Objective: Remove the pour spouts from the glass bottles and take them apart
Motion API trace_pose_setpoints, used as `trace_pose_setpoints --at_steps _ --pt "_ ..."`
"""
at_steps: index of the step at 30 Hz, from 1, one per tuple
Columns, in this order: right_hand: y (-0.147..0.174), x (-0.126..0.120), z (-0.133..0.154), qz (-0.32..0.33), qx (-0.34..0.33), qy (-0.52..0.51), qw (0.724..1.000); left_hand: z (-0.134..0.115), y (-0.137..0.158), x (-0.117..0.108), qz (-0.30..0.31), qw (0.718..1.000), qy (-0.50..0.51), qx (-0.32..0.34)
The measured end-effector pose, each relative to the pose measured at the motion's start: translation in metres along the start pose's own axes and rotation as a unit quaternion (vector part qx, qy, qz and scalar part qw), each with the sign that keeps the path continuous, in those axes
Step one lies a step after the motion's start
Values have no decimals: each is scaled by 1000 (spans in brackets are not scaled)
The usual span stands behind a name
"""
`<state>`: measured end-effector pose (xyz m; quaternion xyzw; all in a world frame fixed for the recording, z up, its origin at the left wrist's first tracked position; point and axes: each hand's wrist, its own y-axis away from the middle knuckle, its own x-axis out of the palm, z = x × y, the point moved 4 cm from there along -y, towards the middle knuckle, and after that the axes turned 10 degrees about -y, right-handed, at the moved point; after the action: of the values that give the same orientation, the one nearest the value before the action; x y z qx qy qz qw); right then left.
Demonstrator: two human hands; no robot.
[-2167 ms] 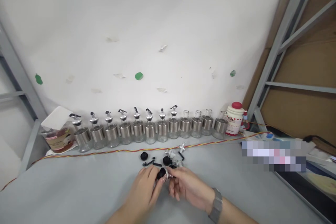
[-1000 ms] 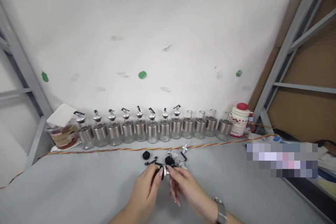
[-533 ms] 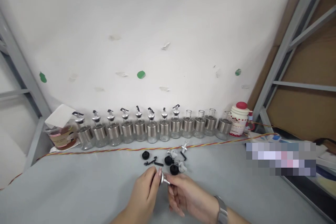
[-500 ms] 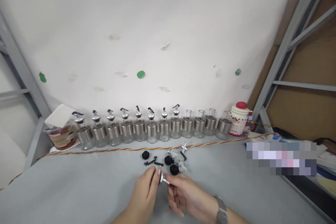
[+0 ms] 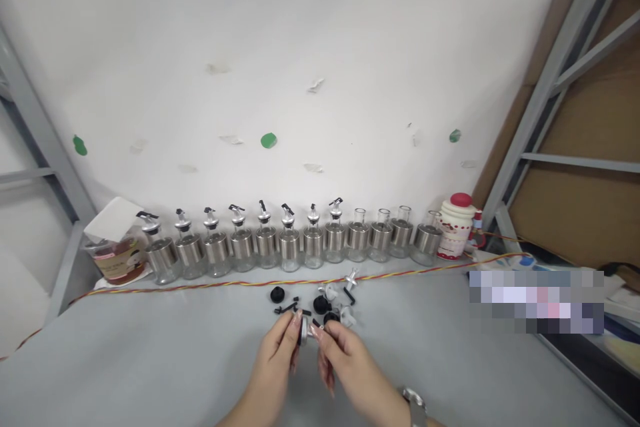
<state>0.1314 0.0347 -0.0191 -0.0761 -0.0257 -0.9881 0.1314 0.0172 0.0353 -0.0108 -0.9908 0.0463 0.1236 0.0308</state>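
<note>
Between my hands, over the front of the table, is a silver bottle pourer (image 5: 305, 331) with a dark base. My left hand (image 5: 274, 351) is closed round its base end. My right hand (image 5: 345, 353) pinches the spout end with thumb and forefinger, and a small black piece (image 5: 317, 323) shows by those fingertips. Just beyond my fingers lie loose parts: a black stopper (image 5: 277, 294), another black stopper (image 5: 321, 305), clear plastic pieces (image 5: 347, 317), a black lever (image 5: 349, 295) and a silver spout (image 5: 352, 278). My fingers hide part of the pourer.
Along the wall stands a row of glass bottles (image 5: 242, 247) with steel bands; most carry pourers, and several at right have open necks. A twisted red-yellow wire (image 5: 200, 286) crosses in front. A cup (image 5: 119, 260) stands left, a red-lidded jar (image 5: 456, 230) right.
My right hand has turned and moved up, its thumb and forefinger now on top of the spout end. A small black piece now shows at its fingertips. The left hand has shifted slightly up.
</note>
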Motion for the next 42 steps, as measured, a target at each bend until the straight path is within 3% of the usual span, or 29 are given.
trace_pose_setpoints --at_steps 4,7,10,14,16,18,20,22,23,25,27,30,32,35,38,42 --pt "7 -1 9 4 -49 92 995 2 -2 2 9 999 34 -21" --pt "10 -4 16 -4 -105 201 974 3 -4 3 20 997 62 -45" --pt "13 -5 25 -19 -190 321 928 5 -7 3 33 989 118 -81" --pt "16 -3 40 16 -325 434 840 6 -8 6 69 970 194 -129" --pt "17 -2 44 30 -349 455 819 5 -7 8 81 972 184 -121" --pt "16 -5 45 26 -308 431 847 2 -4 5 60 987 121 -85" --pt "12 -8 40 36 -210 337 917 -4 0 -2 7 1000 -1 -11" --pt "9 -7 29 84 -77 181 977 -14 5 -11 -55 982 -150 97" --pt "7 -5 23 114 -8 95 989 -18 8 -14 -76 962 -216 148" --pt "7 0 14 157 106 -56 980 -24 11 -17 -91 917 -311 232" --pt "7 2 12 170 169 -162 957 -26 12 -17 -93 880 -366 288" --pt "7 2 13 150 198 -245 937 -24 14 -12 -81 840 -415 340" --pt "7 -1 12 123 210 -273 931 -23 16 -8 -69 828 -431 352" --pt "5 -4 7 105 223 -303 920 -24 17 -6 -53 828 -431 354" --pt "2 -5 0 124 240 -321 908 -27 16 -7 -38 846 -413 336" --pt "-1 -4 0 115 177 -320 924 -30 14 -8 -21 888 -357 290"
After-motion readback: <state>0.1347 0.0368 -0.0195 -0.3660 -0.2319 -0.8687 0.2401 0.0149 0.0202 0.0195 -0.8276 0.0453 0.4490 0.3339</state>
